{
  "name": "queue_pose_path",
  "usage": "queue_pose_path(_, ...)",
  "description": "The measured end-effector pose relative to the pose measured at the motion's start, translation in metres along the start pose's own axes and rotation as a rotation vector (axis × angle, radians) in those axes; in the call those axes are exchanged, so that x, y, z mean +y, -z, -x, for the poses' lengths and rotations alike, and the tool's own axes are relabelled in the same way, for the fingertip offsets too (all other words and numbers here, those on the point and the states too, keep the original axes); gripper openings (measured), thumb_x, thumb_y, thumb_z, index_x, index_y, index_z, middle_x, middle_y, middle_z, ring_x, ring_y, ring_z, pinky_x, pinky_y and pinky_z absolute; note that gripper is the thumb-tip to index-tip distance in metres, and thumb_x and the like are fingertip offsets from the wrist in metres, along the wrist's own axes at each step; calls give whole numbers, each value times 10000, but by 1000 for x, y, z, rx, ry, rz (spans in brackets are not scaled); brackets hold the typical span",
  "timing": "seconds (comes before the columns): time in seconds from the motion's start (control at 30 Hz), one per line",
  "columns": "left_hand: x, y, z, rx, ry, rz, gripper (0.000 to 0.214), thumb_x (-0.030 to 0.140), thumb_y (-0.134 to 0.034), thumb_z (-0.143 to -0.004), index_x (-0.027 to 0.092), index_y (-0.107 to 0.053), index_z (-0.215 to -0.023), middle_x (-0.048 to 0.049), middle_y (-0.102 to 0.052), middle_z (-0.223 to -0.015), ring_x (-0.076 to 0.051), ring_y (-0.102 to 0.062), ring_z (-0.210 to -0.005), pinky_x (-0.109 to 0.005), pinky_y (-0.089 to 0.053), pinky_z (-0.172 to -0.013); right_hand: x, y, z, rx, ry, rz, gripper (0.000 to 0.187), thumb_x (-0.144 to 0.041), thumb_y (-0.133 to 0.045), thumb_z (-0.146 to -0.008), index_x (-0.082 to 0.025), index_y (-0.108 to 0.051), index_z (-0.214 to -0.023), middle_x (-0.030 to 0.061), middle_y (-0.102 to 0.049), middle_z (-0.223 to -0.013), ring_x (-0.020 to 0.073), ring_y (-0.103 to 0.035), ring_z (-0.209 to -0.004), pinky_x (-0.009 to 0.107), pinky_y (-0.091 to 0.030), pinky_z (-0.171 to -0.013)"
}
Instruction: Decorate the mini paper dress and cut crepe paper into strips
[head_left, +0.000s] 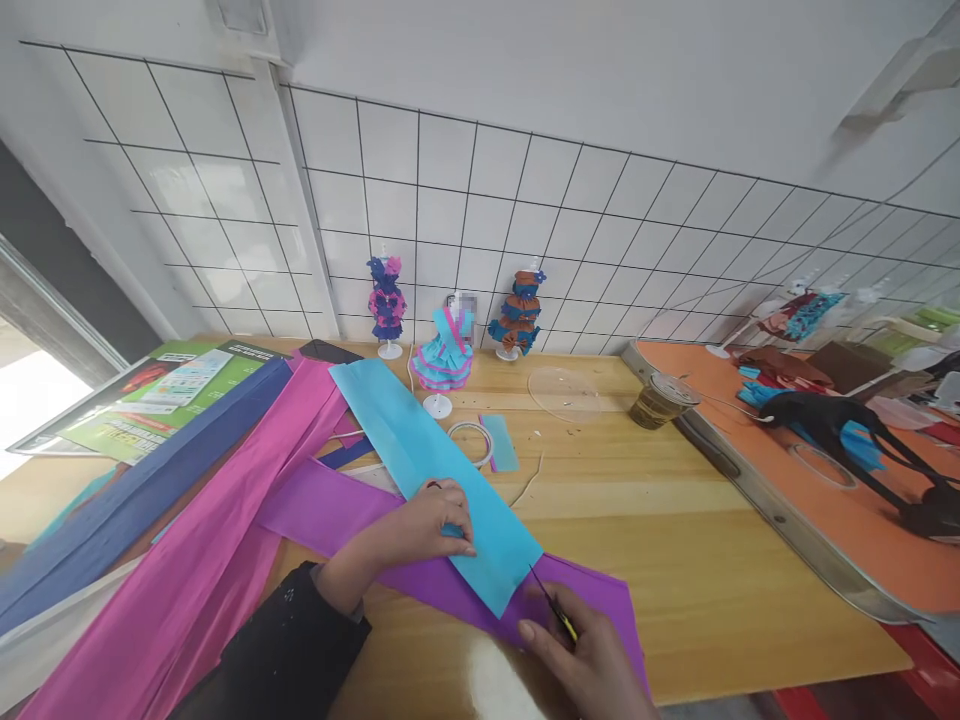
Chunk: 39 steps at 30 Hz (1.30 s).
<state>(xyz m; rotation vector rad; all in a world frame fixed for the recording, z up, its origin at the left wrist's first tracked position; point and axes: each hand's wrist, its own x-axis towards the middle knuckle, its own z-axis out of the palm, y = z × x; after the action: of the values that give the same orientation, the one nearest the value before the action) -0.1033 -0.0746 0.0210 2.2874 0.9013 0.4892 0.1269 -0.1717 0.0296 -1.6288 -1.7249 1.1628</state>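
A long light blue strip of crepe paper (397, 430) lies slantwise over the table, across a purple crepe paper sheet (592, 590). My left hand (431, 520) rests on the blue strip with its fingers curled, and a bit of blue paper shows between thumb and fingers. In my right hand (581, 645) is a pair of scissors (559, 612) with some yellow on the handle. The blades point up and left, close to the near right end of the blue strip. Part of the handles is hidden by my fingers.
Pink (187, 520) and dark blue crepe paper (150, 460) are spread at left. Small dress stands, including a light blue ruffled dress (442, 355), line the wall. A lidded cup (660, 402) stands at right, beside an orange table (750, 440) with a black bag (832, 425).
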Motion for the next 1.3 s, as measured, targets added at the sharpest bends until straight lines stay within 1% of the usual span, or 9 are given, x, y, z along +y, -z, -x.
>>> queue_pose_path(0.17,8,6,0,47,-3,21,279,474,-593,-759,208,-673,-733,5,-640,-768,-134,-544,-855,-277,-270,-879,-2,5,-39,104,14,3,393,-458,-510,-776,-155,-639,-990,96,-686,-999,251,-611,-962,299,-469,-815)
queue_pose_path(0.4,8,15,8,44,140,-122,432,505,-431,-849,165,-619,-660,9,-624,-612,-106,-532,-602,-275,-332,-780,-5,6,-90,71,84,303,288,-284,-530,-760,-143,-609,-999,114,-658,-1028,239,-602,-971,316,-444,-834)
queue_pose_path(0.53,2,16,12,75,264,-317,413,453,-368,-887,168,-644,-774,-49,-663,-700,-171,-590,-683,-314,-359,-759,-3,0,-95,48,78,354,345,-282,-522,-765,-125,-587,-1065,133,-634,-1090,249,-584,-1019,328,-434,-858)
queue_pose_path(0.67,9,22,19,63,615,-443,290,353,-422,-871,155,-632,-840,-110,-675,-813,-255,-618,-805,-319,-405,-685,-5,1,-94,20,60,348,347,-298,-511,-775,-152,-592,-1079,114,-641,-1103,251,-583,-1028,327,-444,-837)
queue_pose_path(0.8,15,23,31,201,907,-399,312,358,-419,-856,169,-580,-1044,-116,-652,-933,-267,-617,-847,-312,-418,-652,-9,2,-92,-6,62,357,338,-307,-473,-801,-147,-599,-1070,104,-658,-1079,243,-603,-991,315,-453,-800)
queue_pose_path(0.9,13,17,37,255,889,-250,460,401,-404,-848,207,-444,-1263,-88,-642,-924,-238,-613,-834,-292,-410,-649,-10,1,-91,-19,82,369,325,-301,-431,-826,-153,-603,-1059,96,-666,-1064,229,-615,-971,300,-447,-799)
queue_pose_path(1.0,9,11,37,264,823,-128,494,324,-388,-836,228,-393,-1320,-46,-645,-831,-206,-604,-766,-272,-392,-625,-11,1,-91,-21,93,359,326,-300,-411,-837,-157,-601,-1061,94,-662,-1078,226,-613,-977,297,-442,-811)
queue_pose_path(1.17,2,4,32,329,730,32,334,254,-383,-795,190,-656,-976,-45,-646,-781,-192,-579,-744,-266,-386,-666,-9,2,-91,-30,118,351,327,-309,-395,-849,-168,-601,-1060,84,-666,-1072,225,-614,-976,295,-443,-806)
queue_pose_path(1.3,0,0,32,391,737,86,270,285,-412,-767,175,-614,-627,-6,-558,-601,-163,-517,-607,-248,-343,-587,-7,2,-92,-22,132,357,326,-317,-406,-847,-175,-610,-1060,80,-678,-1042,224,-626,-943,291,-448,-788)
